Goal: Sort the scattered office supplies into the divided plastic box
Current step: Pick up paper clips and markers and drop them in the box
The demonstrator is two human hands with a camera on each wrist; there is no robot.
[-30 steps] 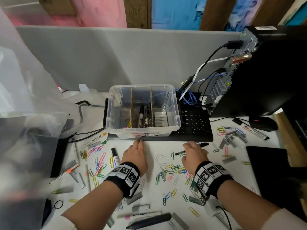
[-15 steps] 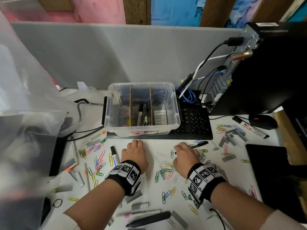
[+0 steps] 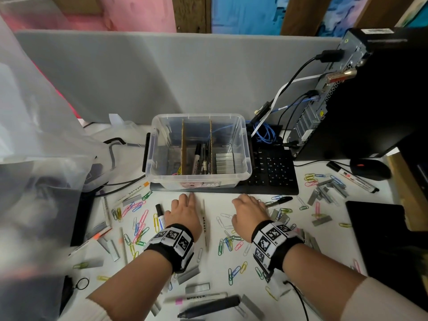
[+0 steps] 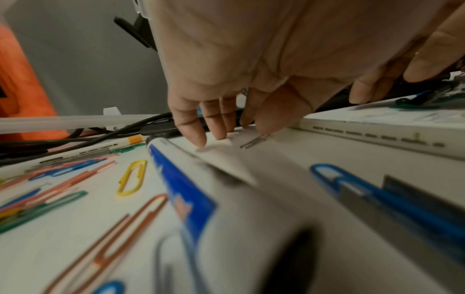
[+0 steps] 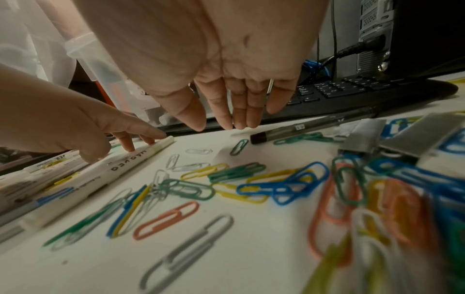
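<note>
Box (image 3: 201,158) — left compartment's contents unclear; fingertips (image 3: 191,196) hidden overhead.

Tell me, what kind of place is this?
Most likely an office desk: a grey partition at the back, a black keyboard, a desktop computer tower with cables plugged in, and a mouse.

The box (image 3: 201,177) is open on top — cardboard dividers (image 3: 183,147) stand inside. Keyboard (image 3: 273,172) and computer tower (image 3: 370,100) crowd its right side; paper clips (image 3: 139,225) litter the desk (image 3: 215,269).
</note>
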